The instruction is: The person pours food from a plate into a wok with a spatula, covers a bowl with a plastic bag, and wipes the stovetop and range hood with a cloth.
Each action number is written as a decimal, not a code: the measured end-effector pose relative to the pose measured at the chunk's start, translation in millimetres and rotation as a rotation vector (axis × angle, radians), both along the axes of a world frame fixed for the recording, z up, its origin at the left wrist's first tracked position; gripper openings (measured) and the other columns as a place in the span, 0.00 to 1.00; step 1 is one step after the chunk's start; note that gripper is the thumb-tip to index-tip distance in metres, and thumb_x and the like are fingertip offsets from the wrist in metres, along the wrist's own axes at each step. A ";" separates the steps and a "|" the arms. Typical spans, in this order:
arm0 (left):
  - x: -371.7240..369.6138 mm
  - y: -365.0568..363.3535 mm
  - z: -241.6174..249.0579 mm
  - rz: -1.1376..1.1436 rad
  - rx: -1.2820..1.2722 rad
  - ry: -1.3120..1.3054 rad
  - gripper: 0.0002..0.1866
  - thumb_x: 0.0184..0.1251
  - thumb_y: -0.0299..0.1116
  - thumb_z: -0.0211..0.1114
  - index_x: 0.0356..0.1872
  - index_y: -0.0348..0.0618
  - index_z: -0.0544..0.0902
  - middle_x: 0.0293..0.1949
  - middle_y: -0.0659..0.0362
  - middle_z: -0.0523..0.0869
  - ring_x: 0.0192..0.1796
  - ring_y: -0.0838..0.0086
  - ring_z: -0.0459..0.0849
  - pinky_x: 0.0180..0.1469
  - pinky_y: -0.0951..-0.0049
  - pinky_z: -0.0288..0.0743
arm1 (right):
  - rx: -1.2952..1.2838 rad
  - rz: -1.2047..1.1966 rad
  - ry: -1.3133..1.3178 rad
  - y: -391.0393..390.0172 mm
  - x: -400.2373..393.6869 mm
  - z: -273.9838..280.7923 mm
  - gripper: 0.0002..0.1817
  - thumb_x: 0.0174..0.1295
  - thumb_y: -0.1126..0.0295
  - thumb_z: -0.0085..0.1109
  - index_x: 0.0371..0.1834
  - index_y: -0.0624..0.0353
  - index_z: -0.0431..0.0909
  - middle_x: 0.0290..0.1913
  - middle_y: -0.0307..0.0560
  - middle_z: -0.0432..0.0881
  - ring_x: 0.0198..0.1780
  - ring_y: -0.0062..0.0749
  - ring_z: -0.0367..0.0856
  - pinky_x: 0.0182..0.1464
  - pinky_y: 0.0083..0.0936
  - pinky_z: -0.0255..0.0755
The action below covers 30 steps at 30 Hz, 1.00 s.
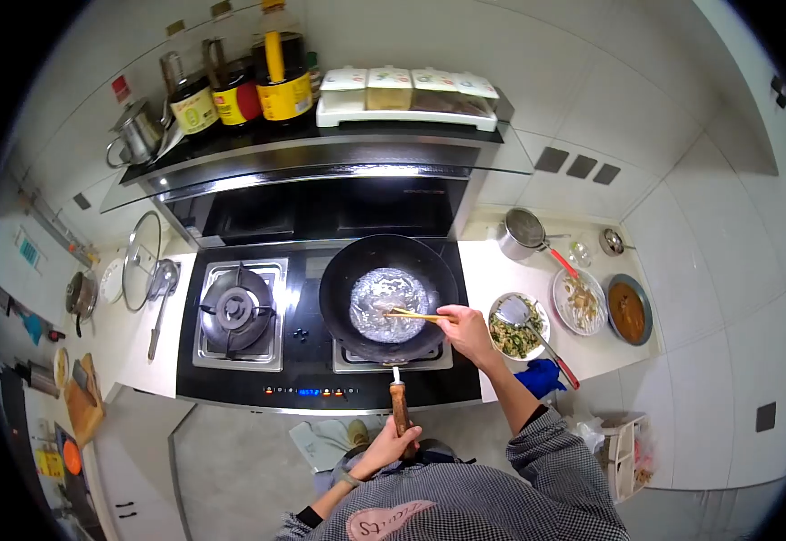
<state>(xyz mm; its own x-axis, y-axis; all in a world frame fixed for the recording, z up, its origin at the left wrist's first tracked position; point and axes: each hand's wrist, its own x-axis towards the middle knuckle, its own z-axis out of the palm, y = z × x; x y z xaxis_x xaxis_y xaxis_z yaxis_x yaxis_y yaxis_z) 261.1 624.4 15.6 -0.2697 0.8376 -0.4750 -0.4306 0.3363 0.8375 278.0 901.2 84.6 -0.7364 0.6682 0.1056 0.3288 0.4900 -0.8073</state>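
Observation:
A black wok (pixel 339 302) sits on the right burner, with clear, rippling water (pixel 384 290) in its bottom. My left hand (pixel 393 446) is closed around the wok's wooden handle (pixel 399 406), near the front edge of the stove. Over the wok's right rim, my right hand (pixel 467 335) grips a thin, yellowish wooden-handled utensil (pixel 420 316). Its far end dips into the water, blurred, so I cannot make out its head. Just right of my right hand stands a white bowl of chopped green and pale food (pixel 512 347), with a red-handled slotted spatula (pixel 515 312) resting across it.
Further right are a plate with food remains (pixel 579 305), a bowl of brown sauce (pixel 627 311) and a red-handled strainer pot (pixel 524 232). A blue cloth (pixel 540 377) lies at the counter edge. Left are the bare burner (pixel 236 309), a glass lid (pixel 143 257) and a ladle (pixel 160 311). Bottles (pixel 283 81) stand above.

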 end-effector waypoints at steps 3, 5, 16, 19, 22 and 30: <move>0.5 2.1 10.6 -0.024 -0.005 0.085 0.19 0.69 0.40 0.61 0.44 0.37 0.64 0.28 0.59 0.79 0.30 0.78 0.81 0.33 0.76 0.75 | -0.186 -0.019 0.140 -5.7 -41.2 18.9 0.10 0.57 0.67 0.65 0.33 0.64 0.82 0.23 0.44 0.83 0.20 0.22 0.81 0.25 0.21 0.73; 2.1 0.4 3.3 -0.022 -0.006 0.100 0.19 0.69 0.40 0.60 0.43 0.37 0.64 0.28 0.59 0.79 0.30 0.78 0.81 0.32 0.76 0.75 | -0.032 -0.031 0.185 -4.7 -65.9 1.2 0.09 0.58 0.68 0.65 0.33 0.65 0.82 0.24 0.44 0.83 0.24 0.24 0.81 0.27 0.21 0.74; -3.8 -0.9 8.6 -0.031 -0.027 0.158 0.18 0.69 0.39 0.59 0.42 0.37 0.63 0.27 0.59 0.79 0.29 0.77 0.81 0.32 0.75 0.74 | 0.288 -0.100 0.092 12.8 -77.1 12.9 0.07 0.55 0.70 0.60 0.29 0.62 0.83 0.26 0.52 0.84 0.28 0.36 0.85 0.32 0.26 0.77; -3.4 -3.1 3.5 -0.082 -0.013 0.125 0.17 0.69 0.38 0.58 0.43 0.36 0.62 0.26 0.59 0.79 0.30 0.76 0.81 0.33 0.75 0.75 | 0.225 -0.082 0.098 12.0 -82.4 7.5 0.07 0.54 0.70 0.61 0.29 0.63 0.83 0.26 0.53 0.83 0.27 0.42 0.84 0.32 0.30 0.77; -4.1 -3.4 10.5 -0.071 -0.035 0.144 0.18 0.68 0.38 0.58 0.43 0.35 0.62 0.26 0.59 0.79 0.29 0.76 0.81 0.33 0.75 0.75 | -0.241 0.036 0.172 15.9 -90.5 -21.6 0.10 0.58 0.69 0.60 0.35 0.66 0.83 0.24 0.45 0.83 0.25 0.25 0.83 0.29 0.21 0.75; -3.7 -5.6 12.6 -0.055 -0.049 0.111 0.19 0.68 0.37 0.59 0.44 0.36 0.61 0.26 0.59 0.79 0.29 0.77 0.80 0.32 0.74 0.74 | -0.301 0.063 0.329 9.7 -93.1 -27.0 0.09 0.64 0.72 0.55 0.40 0.68 0.80 0.30 0.46 0.85 0.31 0.26 0.86 0.34 0.19 0.81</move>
<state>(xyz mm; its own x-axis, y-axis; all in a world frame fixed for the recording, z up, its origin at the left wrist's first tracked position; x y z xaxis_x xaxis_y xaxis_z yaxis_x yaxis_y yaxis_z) 257.4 618.8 28.3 -0.2774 0.8288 -0.4860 -0.3165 0.3987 0.8607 184.8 910.8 57.6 -0.7363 0.6602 0.1484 0.0080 0.2277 -0.9737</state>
